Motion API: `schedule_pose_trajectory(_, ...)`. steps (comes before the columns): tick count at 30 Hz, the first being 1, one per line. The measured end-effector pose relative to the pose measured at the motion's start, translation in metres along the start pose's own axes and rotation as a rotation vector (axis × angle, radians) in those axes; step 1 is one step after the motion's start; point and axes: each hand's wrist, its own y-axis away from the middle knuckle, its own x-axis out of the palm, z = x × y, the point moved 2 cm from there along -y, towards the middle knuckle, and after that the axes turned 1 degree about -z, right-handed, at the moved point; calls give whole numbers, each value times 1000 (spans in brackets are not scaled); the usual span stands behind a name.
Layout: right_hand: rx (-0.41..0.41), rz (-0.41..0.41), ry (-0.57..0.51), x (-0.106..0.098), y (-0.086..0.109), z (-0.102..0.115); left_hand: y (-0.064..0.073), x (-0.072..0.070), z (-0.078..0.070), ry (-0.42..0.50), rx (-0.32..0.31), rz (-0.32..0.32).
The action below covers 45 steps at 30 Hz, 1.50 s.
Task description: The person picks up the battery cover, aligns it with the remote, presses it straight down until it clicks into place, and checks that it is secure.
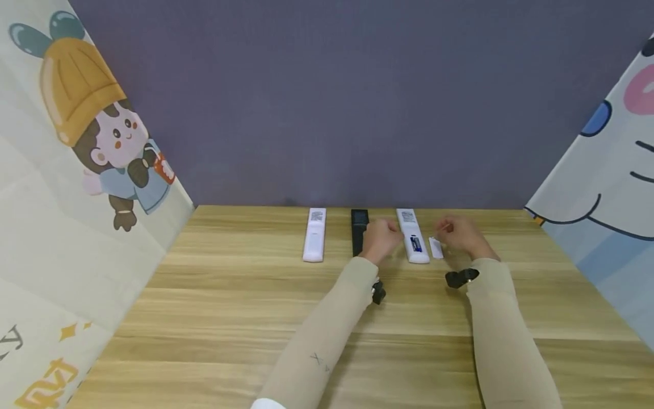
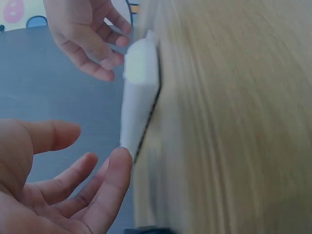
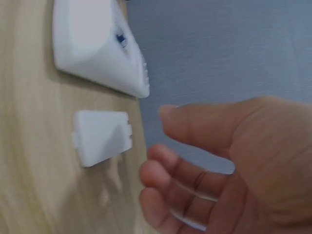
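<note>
A white remote control (image 1: 413,236) lies with its back up and its battery compartment uncovered; a dark blue battery (image 1: 416,244) shows inside. My left hand (image 1: 380,240) is just left of this remote, its thumb and fingers spread apart around nothing in the left wrist view. Right of the remote, a small white battery cover (image 3: 103,136) lies flat on the table. Over and beside that cover hovers my right hand (image 1: 460,234), with loosely bent fingers and nothing between them in the right wrist view.
A black remote (image 1: 360,218), partly hidden by the left hand, lies on the wooden table (image 1: 230,318). Farther left is another white remote (image 1: 314,234), back up. A dark grey panel (image 1: 327,102) rises behind the table, and printed cloths (image 1: 46,227) border both sides.
</note>
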Motion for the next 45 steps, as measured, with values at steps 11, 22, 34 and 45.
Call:
schedule_pose_trajectory(11,3,18,16,9,-4,-9,-9,32,-15,-95,-84,89)
schedule_pose_trajectory(22,6,44,39,8,-10,-7,-25,51,-25,-218,-192,17)
schedule_pose_trajectory(34,30,57,38,5,-10,-11,-26,66,-36,-264,-282,-29)
schedule_pose_trajectory(45,9,62,-1,7,-14,-19,-29,68,-32,-182,-339,-60)
